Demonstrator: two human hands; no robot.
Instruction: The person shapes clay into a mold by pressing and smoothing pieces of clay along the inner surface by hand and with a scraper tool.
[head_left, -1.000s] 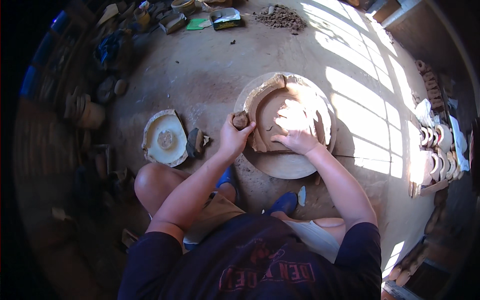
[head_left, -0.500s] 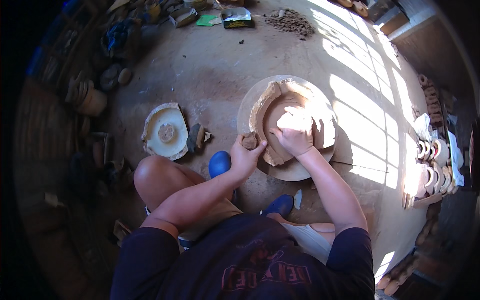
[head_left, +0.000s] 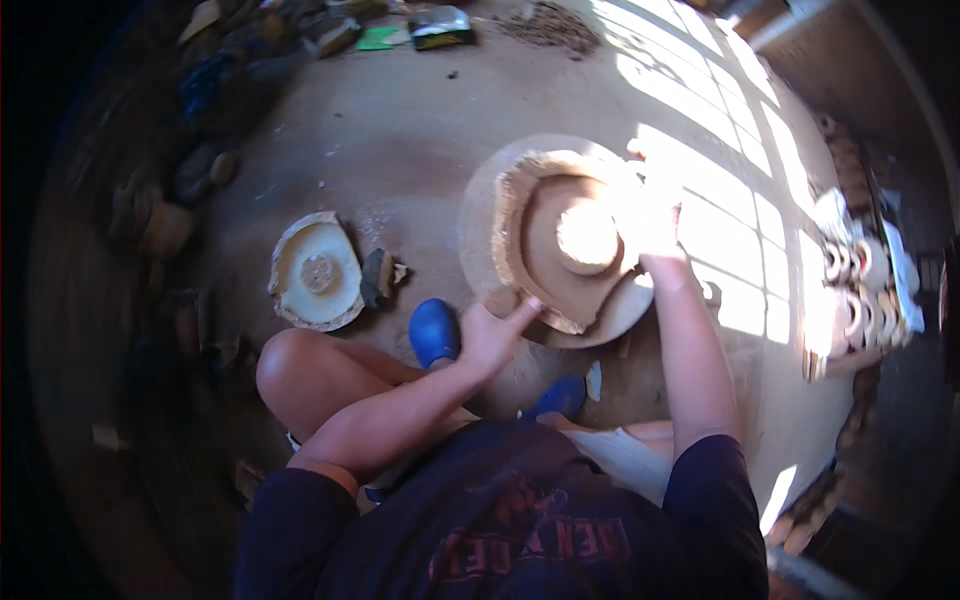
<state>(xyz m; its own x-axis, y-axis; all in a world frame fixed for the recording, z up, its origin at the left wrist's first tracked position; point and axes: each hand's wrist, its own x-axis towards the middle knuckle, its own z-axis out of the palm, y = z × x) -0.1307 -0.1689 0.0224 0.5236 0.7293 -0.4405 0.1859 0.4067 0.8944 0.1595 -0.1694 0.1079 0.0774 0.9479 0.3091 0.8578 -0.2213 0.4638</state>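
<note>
A round clay form [head_left: 511,225] with a raised, rough-edged wall and a round central knob [head_left: 588,240] sits on a pale round board [head_left: 480,215] in front of me. My left hand [head_left: 488,338] is closed around a small brown lump of clay [head_left: 502,303], its thumb against the near-left edge of the wall. Over on the form's right side is my right hand [head_left: 660,225], washed out by bright sunlight. Its fingers cannot be made out, and glare hides that part of the wall.
To the left lies a broken-edged whitish mold [head_left: 342,300] with a middle knob, beside a dark chunk [head_left: 377,278]. My blue shoes [head_left: 434,331] are close to the board. Crumbled earth [head_left: 550,28] and a box [head_left: 440,27] lie far off; curved clay pieces [head_left: 860,320] are stacked right.
My right hand has moved from inside the clay form out to its right side, uncovering the central knob. My left hand still holds the clay lump. The whole view has shifted slightly.
</note>
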